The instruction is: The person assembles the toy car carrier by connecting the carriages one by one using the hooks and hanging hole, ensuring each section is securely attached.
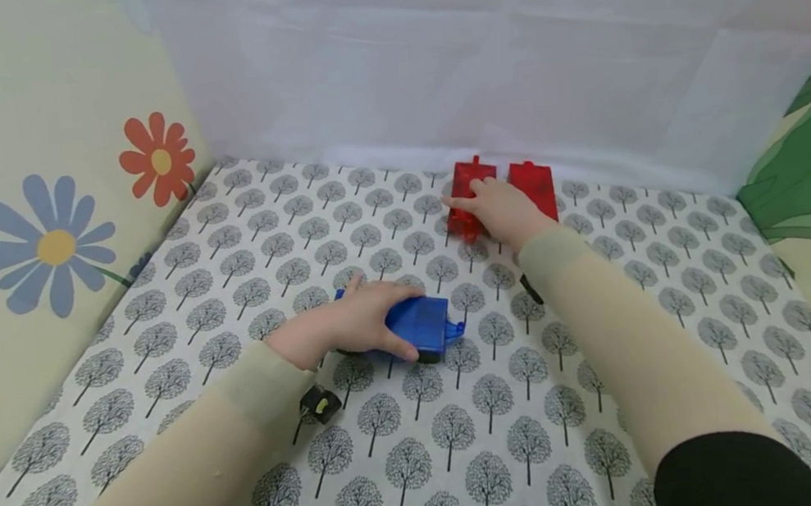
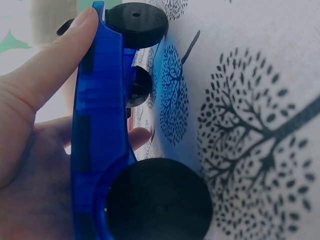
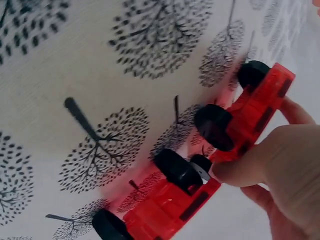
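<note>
A blue see-through toy car with black wheels and a hook at its right end is in my left hand. In the left wrist view, the thumb lies along one side of the blue car, and a fingertip shows beyond it. Its wheels are close to the cloth. Farther back, my right hand holds the left of two red toy cars from above, its fingers along both sides in the right wrist view. The second red toy car stands just right of it, partly hidden by that hand.
A white cloth printed with grey trees covers the table. White fabric hangs upright behind the red cars. At the left stands a wall panel with a blue flower and a red flower; green leaves show on the right panel.
</note>
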The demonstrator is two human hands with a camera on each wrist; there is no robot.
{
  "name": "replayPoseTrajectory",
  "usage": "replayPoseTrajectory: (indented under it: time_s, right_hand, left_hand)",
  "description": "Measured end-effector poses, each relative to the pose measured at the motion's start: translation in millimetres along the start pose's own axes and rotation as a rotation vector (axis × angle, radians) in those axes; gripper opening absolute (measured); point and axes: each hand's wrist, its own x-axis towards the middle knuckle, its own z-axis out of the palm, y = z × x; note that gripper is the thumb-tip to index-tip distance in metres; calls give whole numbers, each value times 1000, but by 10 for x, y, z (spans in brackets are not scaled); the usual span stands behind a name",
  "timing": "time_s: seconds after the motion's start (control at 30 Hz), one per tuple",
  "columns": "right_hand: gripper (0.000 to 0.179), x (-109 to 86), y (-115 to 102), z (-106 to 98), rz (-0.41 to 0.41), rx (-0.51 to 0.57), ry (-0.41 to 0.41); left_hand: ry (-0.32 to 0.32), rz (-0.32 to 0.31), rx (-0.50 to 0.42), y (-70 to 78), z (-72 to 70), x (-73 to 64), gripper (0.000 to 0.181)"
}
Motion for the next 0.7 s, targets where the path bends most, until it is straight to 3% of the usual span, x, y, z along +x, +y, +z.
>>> replayPoseTrajectory:
  time_s: [0.3, 0.53, 0.7]
  right_hand:
    - [75, 22, 95, 25, -70, -108, 54]
    - [79, 17, 144, 24, -133, -213, 4]
    - [75, 4, 140, 29, -169, -224, 46]
  left_hand:
    - [-4, -1, 3, 23, -8, 0, 95]
    - [-3, 5, -6, 31, 4, -1, 94]
    - [1, 8, -8, 42, 8, 7, 93]
